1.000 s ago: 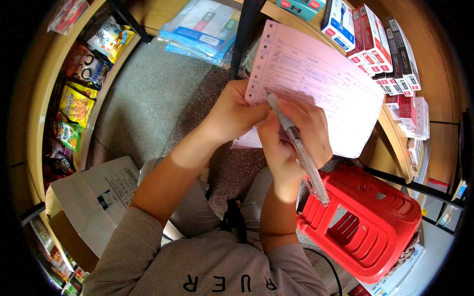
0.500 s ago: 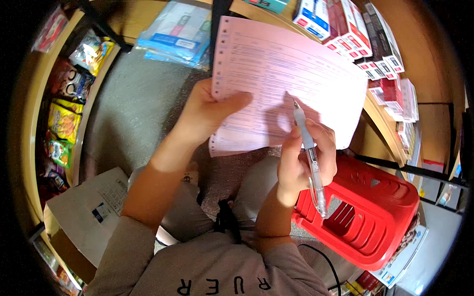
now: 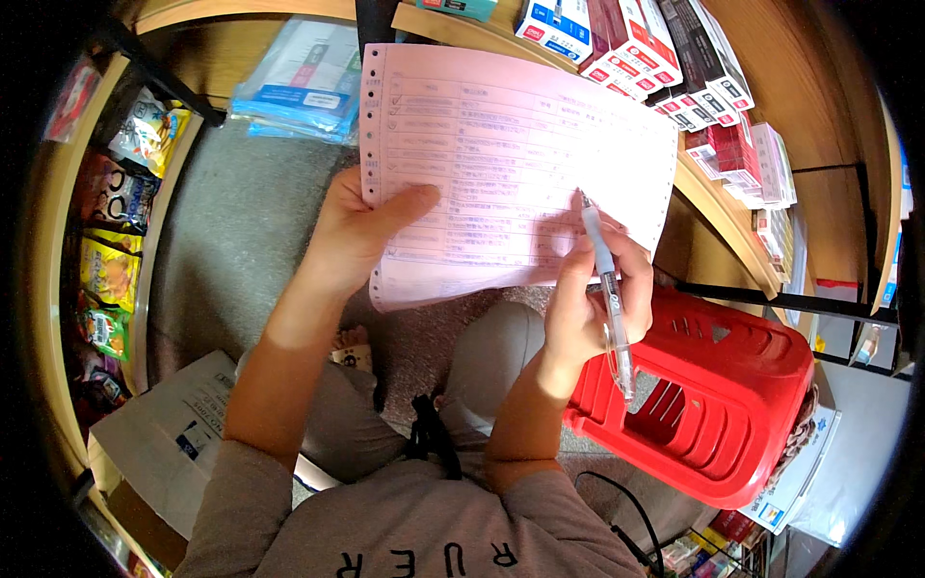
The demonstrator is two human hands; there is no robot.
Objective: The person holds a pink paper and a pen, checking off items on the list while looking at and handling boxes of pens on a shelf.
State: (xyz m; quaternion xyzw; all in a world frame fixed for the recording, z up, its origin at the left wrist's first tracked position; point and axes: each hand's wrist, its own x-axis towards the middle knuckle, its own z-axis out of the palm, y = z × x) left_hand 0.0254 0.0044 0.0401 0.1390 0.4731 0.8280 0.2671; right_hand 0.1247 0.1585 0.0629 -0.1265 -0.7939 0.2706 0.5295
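Note:
A pink printed form (image 3: 501,144), with punched holes down its left edge and rows of lines, is held up in front of me. My left hand (image 3: 361,226) grips it at the lower left edge, thumb on top and fingers behind. Several small pen marks show along its left column. Between the thumb and fingers of my right hand (image 3: 597,299) is a clear and white pen (image 3: 605,279), its tip pointing up toward the right half of the form. Whether the tip touches the paper I cannot tell.
Packaged snacks (image 3: 111,270) fill a shelf at the left, above a cardboard box (image 3: 173,433). Small boxes (image 3: 631,48) line a wooden shelf at the upper right. Blue plastic packets (image 3: 299,87) lie at the far left. A red plastic basket (image 3: 713,405) stands by my right forearm.
The form and my left hand have shifted left in view, along with the surroundings. The pen tip sits farther right across the form than before. Both hands keep their hold.

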